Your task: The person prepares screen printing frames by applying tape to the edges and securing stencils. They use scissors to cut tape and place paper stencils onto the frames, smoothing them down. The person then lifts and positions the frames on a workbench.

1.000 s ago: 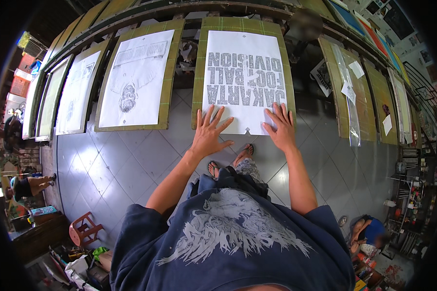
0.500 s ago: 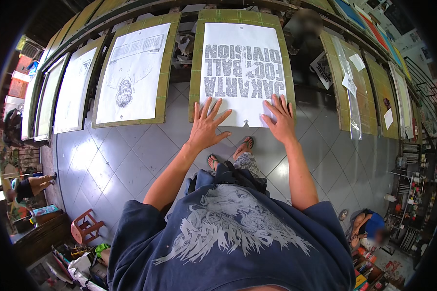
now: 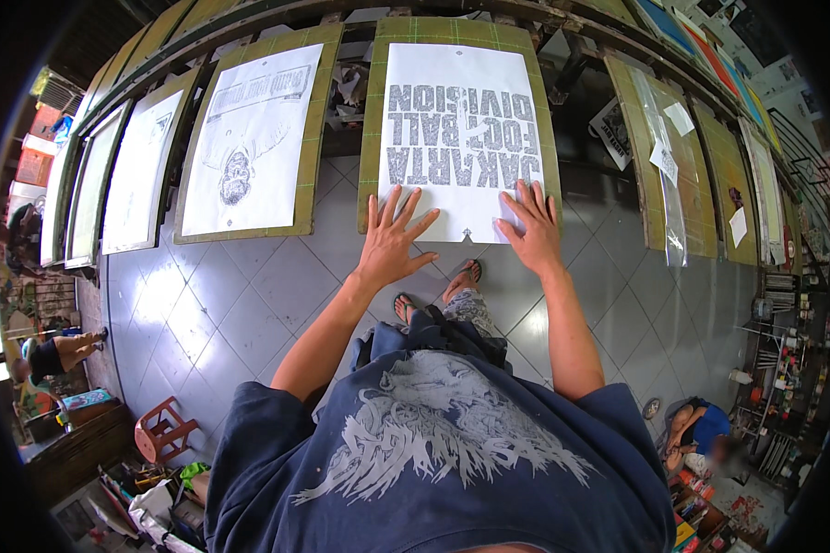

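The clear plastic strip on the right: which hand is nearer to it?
Right. The right hand touches the right side of the lettered sheet, left of the clear plastic strip; the left hand is farther, at the sheet's left side.

Workshop with rowed, paper-topped boards (image 3: 456,30)

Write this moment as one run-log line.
left hand: spread on printed sheet | right hand: likewise | printed sheet: on gridded board

The white rectangular paper sheet (image 3: 461,138) carries heavy, speckled black block lettering; the olive-brown flat board (image 3: 461,30) shows bright green grid lines. The dark navy fabric T-shirt (image 3: 433,502) bears a jagged pale-grey print. Dark diagonal lines criss-cross the grey tiled floor (image 3: 258,304).
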{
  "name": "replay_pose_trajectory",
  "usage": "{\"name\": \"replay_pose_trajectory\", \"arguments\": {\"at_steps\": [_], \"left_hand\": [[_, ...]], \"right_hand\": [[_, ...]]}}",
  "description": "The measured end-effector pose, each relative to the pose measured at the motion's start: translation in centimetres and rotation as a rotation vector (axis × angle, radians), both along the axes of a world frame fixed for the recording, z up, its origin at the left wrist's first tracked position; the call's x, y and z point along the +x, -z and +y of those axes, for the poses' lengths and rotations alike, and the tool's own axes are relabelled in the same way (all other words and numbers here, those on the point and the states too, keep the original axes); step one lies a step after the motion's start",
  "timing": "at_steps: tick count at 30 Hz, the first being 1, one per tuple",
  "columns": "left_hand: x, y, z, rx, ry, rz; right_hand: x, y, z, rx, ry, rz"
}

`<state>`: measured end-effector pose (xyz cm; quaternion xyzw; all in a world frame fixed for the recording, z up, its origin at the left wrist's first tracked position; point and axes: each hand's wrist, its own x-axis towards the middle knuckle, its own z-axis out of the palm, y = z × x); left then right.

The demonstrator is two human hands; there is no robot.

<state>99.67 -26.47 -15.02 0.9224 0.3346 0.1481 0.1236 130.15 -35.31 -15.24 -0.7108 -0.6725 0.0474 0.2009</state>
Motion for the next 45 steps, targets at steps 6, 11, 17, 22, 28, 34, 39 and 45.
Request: {"name": "replay_pose_trajectory", "arguments": {"at_steps": [6,11,17,22,28,34,39,45], "left_hand": [[0.1,-0.2,0.0,-0.009,0.002,0.005],[0.1,-0.4,0.0,-0.011,0.004,-0.005],[0.2,-0.7,0.0,-0.023,-0.003,0.015],[0.2,-0.7,0.0,-0.009,0.002,0.01],[0.2,-0.9,0.1,-0.02,0.009,0.011],[0.9,-2.2,-0.1,-0.085,-0.035,-0.032],[3.9,-3.5,-0.1,-0.054,-0.227,0.063],[4.0,-5.5,0.5,-0.277,-0.328,-0.092]], "right_hand": [[0.1,0.0,0.1,-0.014,-0.005,-0.008],[0.1,-0.2,0.0,-0.025,-0.001,-0.016],[0.1,-0.3,0.0,-0.037,0.007,0.003],[0.1,-0.2,-0.1,-0.021,0.015,-0.004],[0.0,-0.3,0.0,-0.01,0.016,0.014],[-0.4,-0.8,0.4,0.051,0.055,0.018],[-1.2,-2.6,3.4,0.038,0.098,-0.08],[-2.4,-4.7,5.6,-0.052,0.105,-0.217]]}}
